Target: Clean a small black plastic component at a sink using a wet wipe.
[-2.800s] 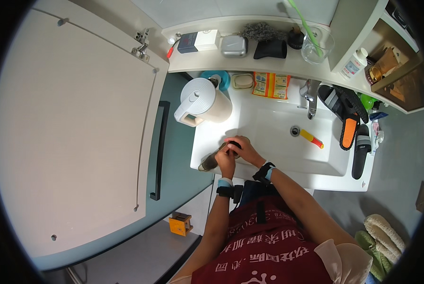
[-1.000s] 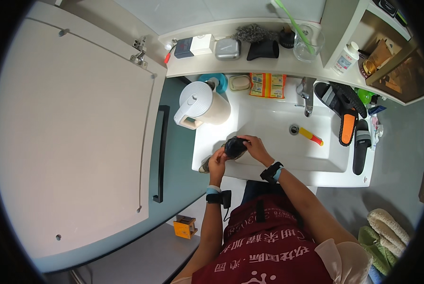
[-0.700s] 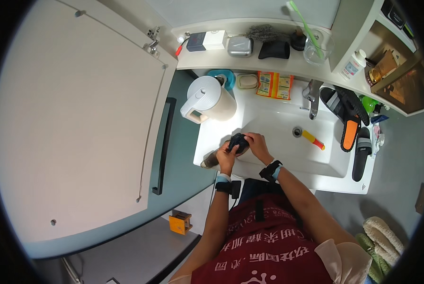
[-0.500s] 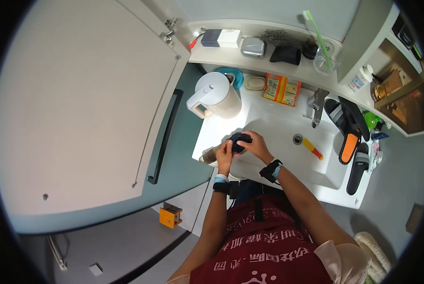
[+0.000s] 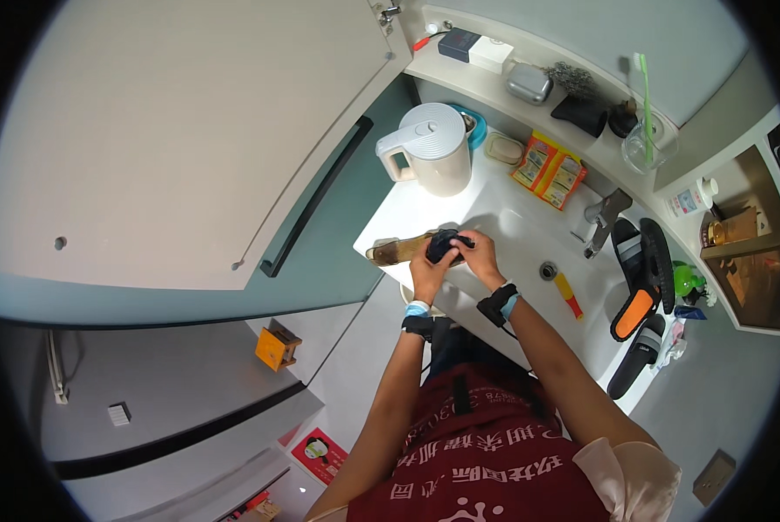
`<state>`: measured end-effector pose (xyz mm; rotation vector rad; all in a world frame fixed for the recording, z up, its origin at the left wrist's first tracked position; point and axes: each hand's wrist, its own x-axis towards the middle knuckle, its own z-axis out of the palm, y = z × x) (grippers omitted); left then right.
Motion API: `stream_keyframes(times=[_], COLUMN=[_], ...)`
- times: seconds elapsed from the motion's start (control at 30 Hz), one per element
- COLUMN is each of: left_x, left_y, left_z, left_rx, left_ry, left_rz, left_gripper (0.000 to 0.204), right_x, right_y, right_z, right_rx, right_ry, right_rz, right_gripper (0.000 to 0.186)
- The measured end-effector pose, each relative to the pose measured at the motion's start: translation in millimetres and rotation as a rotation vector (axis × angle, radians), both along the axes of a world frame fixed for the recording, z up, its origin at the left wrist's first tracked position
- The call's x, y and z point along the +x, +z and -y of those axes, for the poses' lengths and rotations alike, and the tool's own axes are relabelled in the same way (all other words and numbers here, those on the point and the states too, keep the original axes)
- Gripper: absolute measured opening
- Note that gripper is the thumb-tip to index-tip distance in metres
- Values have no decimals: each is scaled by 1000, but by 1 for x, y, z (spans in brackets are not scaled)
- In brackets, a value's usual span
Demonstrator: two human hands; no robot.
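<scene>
Over the left side of the white sink, both my hands grip a small black crumpled thing, soft-looking like cloth or thin film; its kind cannot be made out. My left hand [image 5: 426, 277] holds its near side, fingers bent around it. With my right hand [image 5: 480, 257] I pinch the right side of the black crumpled thing [image 5: 443, 244]. A long, flattish brown-and-tan thing, perhaps a shoe, [image 5: 393, 252] lies on the counter beside my left hand, and its right end is hidden by my hands and the black thing.
The sink basin [image 5: 529, 300] holds a yellow-and-red handled tool [image 5: 570, 296] near the drain. Behind stand a cream jug [image 5: 442, 157], a soap dish [image 5: 504, 148], an orange-yellow packet [image 5: 548, 170] and the faucet [image 5: 605, 217]. Black slippers [image 5: 642, 261] lie along the right rim. A cabinet door [image 5: 190, 130] is at left.
The view has turned, so the counter and shelf appear shifted and tilted. More of the brown-and-tan thing shows. Both hands stay on the black crumpled thing, with fingers slightly shifted.
</scene>
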<state>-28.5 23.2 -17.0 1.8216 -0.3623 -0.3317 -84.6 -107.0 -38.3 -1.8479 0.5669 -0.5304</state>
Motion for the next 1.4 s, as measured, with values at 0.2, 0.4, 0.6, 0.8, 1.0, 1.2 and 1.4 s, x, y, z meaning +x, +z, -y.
stream_keyframes(times=[0.2, 0.4, 0.6, 0.8, 1.0, 1.2, 1.4], left_x=[9, 10, 25, 32, 31, 22, 33], left_y=[-18, 6, -10, -11, 21, 24, 10], left_z=[-19, 3, -10, -7, -7, -3, -11], left_rx=[-131, 207, 141, 157, 69, 253, -62], left_ry=[185, 54, 70, -6, 22, -56, -145], left_rz=[-137, 225, 4, 39, -321, 93, -138], left_gripper=[24, 25, 27, 33, 40, 36, 33], right_x=[6, 4, 12, 11, 8, 7, 2], right_y=[39, 22, 32, -4, -59, 2, 13], right_z=[-7, 0, -12, -3, 14, -2, 3], right_rx=[547, 304, 415, 376, 447, 577, 642], right_ry=[69, 54, -103, 110, 101, 88, 112], right_rz=[-173, -181, -230, -197, -155, -180, -131], right_gripper=[23, 31, 28, 25, 40, 41, 35])
